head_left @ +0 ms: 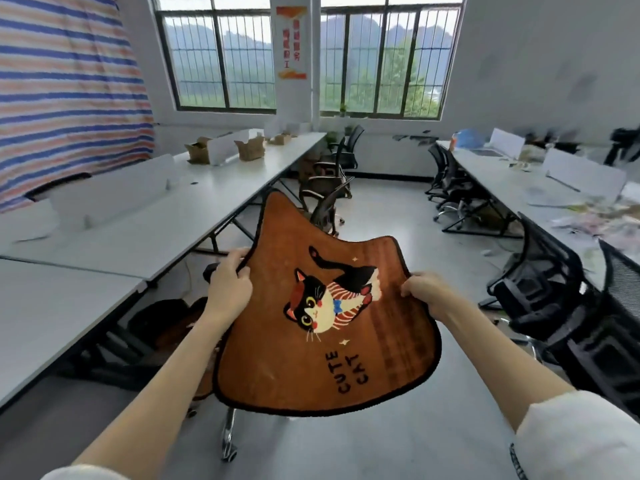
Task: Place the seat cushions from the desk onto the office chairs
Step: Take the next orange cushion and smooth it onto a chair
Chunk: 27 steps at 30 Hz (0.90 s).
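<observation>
Grey floor below; both hands [228, 285] [424, 292] grip plush brown cushion [322, 341] edges.

An open-plan office is shown: long white desks [194, 206] fitted with low white divider panels [114, 199] are flanked by black mesh swivel chairs [450, 188], and tall barred windows [221, 57] are set in the far wall.
</observation>
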Each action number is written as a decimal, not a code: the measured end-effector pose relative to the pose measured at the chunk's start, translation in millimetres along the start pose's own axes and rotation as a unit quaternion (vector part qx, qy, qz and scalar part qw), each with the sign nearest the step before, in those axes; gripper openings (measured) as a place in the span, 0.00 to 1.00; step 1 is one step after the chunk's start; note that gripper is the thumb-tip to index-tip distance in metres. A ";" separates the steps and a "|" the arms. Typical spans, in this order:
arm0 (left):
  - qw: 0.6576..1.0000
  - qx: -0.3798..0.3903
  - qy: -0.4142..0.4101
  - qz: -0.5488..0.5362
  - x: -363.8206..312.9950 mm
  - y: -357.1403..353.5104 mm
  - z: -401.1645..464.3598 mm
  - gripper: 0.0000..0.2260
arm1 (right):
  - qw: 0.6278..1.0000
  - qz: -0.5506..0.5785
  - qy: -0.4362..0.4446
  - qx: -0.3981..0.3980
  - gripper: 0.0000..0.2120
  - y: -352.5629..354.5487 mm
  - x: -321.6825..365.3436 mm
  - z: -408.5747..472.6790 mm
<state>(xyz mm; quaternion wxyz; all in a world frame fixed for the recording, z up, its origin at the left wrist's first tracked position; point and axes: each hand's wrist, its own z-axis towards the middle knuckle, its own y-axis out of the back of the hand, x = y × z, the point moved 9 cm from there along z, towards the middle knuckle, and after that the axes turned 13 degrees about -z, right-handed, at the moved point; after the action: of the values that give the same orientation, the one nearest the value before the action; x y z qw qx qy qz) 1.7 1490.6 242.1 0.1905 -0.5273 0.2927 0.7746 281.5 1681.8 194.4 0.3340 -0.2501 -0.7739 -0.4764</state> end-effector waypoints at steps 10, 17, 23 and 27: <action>0.999 -0.047 0.022 0.000 -7.6 -173.5 182.6 0.16 | 0.998 -0.002 0.047 0.030 0.11 81.4 74.2 261.9; 0.992 -0.104 0.064 0.016 39.8 -215.0 313.7 0.17 | 0.995 -0.029 0.072 0.065 0.12 54.7 132.8 425.1; 0.984 -0.136 0.111 0.019 107.9 -228.6 459.4 0.17 | 0.988 -0.062 0.097 0.100 0.11 3.3 216.4 585.8; 0.979 -0.153 0.134 0.026 136.9 -234.1 569.2 0.17 | 0.984 -0.071 0.112 0.120 0.13 -29.1 296.9 692.3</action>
<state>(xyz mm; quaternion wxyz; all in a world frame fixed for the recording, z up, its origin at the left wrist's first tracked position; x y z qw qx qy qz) -309.2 2038.1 211.1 0.0466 -0.6416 0.2075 0.7369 -125.5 2316.1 178.3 0.4117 -0.0978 -0.7988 -0.4276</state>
